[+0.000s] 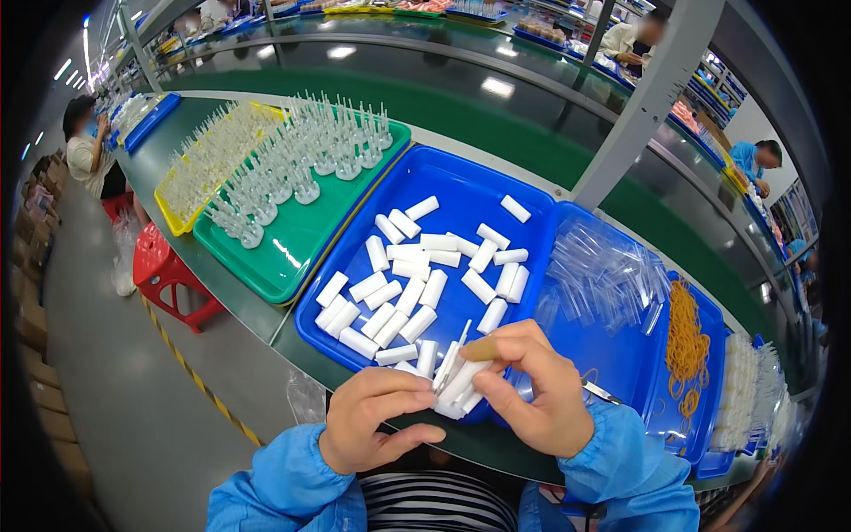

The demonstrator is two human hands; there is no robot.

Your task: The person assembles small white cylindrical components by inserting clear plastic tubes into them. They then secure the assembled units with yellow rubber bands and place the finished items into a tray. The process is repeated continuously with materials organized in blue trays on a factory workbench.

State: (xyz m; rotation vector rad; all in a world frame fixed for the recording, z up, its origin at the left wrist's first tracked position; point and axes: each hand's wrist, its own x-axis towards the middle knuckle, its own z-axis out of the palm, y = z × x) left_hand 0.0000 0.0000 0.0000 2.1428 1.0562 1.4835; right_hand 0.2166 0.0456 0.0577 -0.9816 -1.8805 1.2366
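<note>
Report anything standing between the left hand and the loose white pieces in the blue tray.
Nothing visible does: the left hand is at the near side of the blue tray, and the loose white pieces lie uncovered beyond it.

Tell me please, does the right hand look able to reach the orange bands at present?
Probably yes: nothing tall stands between the right hand and the orange bands in their open blue tray, though it holds a white piece.

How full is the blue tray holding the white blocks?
Partly full: white blocks lie scattered in the blue tray, and its bare bottom shows.
</note>
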